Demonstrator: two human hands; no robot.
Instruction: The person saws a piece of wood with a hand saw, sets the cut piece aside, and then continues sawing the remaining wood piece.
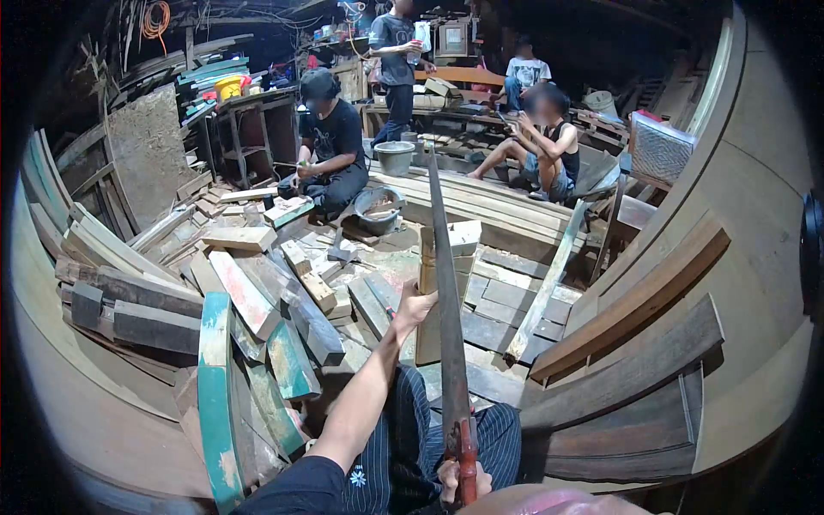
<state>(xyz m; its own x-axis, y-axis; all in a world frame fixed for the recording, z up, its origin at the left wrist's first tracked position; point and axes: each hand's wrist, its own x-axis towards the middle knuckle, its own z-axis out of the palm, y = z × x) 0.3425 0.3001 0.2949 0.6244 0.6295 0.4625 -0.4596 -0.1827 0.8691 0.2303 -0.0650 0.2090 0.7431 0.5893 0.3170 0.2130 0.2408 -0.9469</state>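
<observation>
A long hand saw [446, 292] with a tapering grey blade and a red-brown handle runs from close to my chest up and away from me. My right hand [462, 482] is closed round its handle at the bottom of the view. My left arm reaches forward, and my left hand [415, 307] grips the left side of an upright pale wooden block [463, 236]. The blade crosses in front of this block and hides part of it. My striped trousers [378, 455] show below, with the block beyond my knees.
Cut timber pieces, including a green-painted beam [216, 386], are heaped on the left. Curved beams [635, 300] line the right wall. Ahead are a bucket of scraps [379, 209], a grey bucket [395, 158], long planks [489, 202], a seated person [330, 142] and several other people.
</observation>
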